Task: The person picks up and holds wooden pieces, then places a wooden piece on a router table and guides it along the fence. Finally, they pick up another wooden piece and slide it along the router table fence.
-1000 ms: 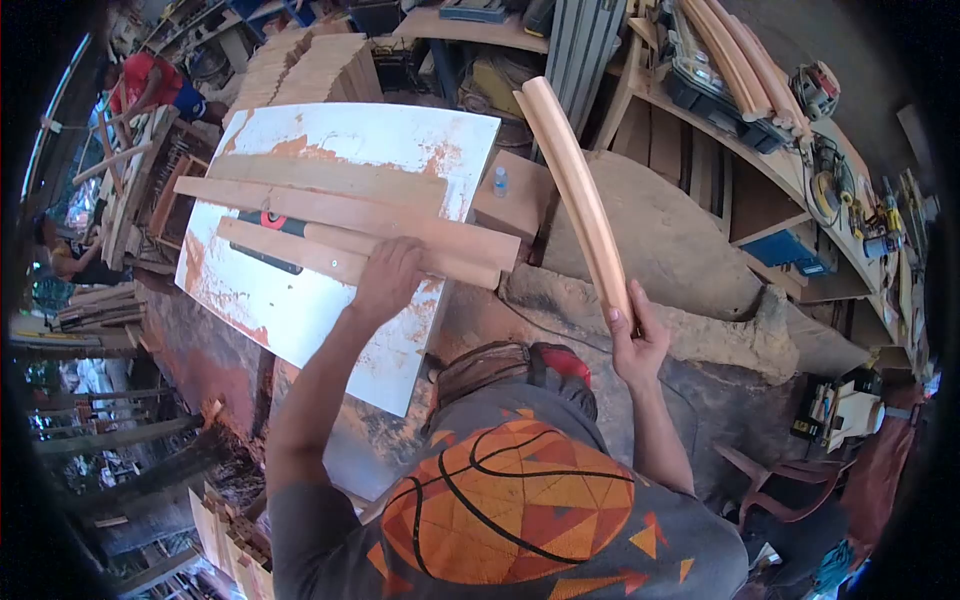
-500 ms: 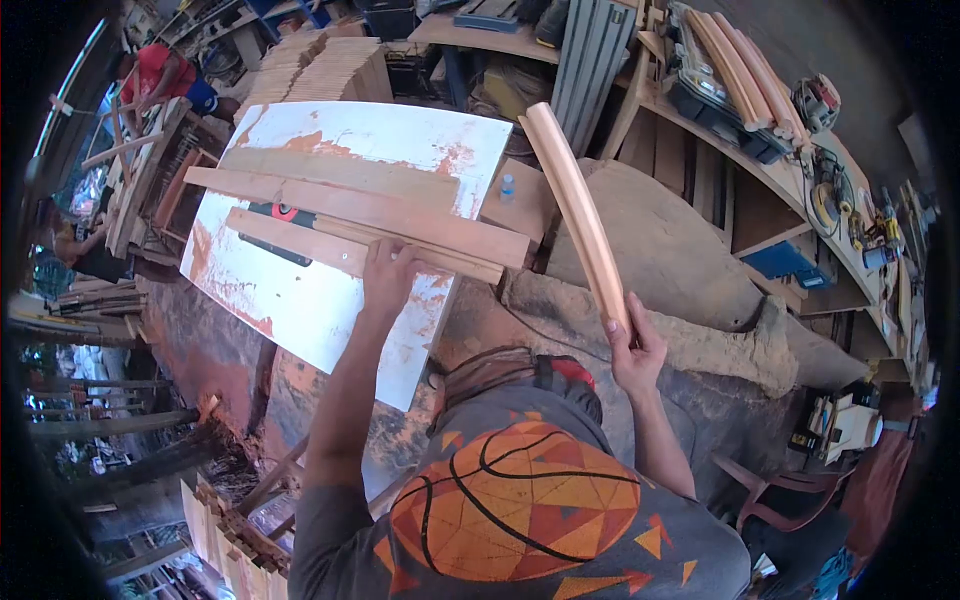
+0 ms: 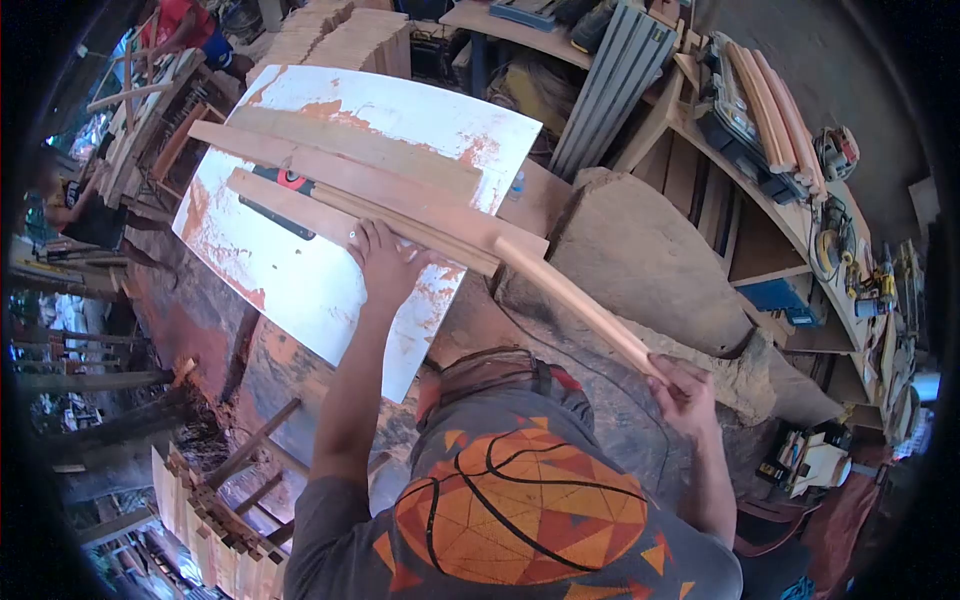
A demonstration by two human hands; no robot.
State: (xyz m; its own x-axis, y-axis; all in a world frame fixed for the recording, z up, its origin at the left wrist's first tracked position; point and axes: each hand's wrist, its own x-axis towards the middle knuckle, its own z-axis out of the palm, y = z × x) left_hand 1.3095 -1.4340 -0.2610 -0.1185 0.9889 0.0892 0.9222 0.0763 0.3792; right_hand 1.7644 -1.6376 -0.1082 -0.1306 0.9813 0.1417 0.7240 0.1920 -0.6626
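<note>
My right hand (image 3: pixel 685 393) is closed around the near end of a curved, profiled wooden strip (image 3: pixel 580 300). The strip slants up and left, and its far end overlaps the right end of a long board (image 3: pixel 400 195) on the white tabletop (image 3: pixel 330 325). My left hand (image 3: pixel 388 262) lies with fingers spread over the near edge of a shorter board (image 3: pixel 290 207), beside narrow wooden strips (image 3: pixel 440 243). Between the boards, a red ring (image 3: pixel 291 179) sits in a black plate (image 3: pixel 275 217) set into the tabletop.
Reddish sawdust patches the tabletop. A large stone-like slab (image 3: pixel 650 265) lies to the right, below a shelf unit (image 3: pixel 740 160) carrying more curved strips (image 3: pixel 770 110) and power tools. Stacked wooden pieces (image 3: pixel 340 40) stand behind. Other people (image 3: pixel 180 25) are at the left.
My right hand has moved right and down, and the strip has swung from steep to slanting left, its far end now over the board. My left hand's fingers have spread.
</note>
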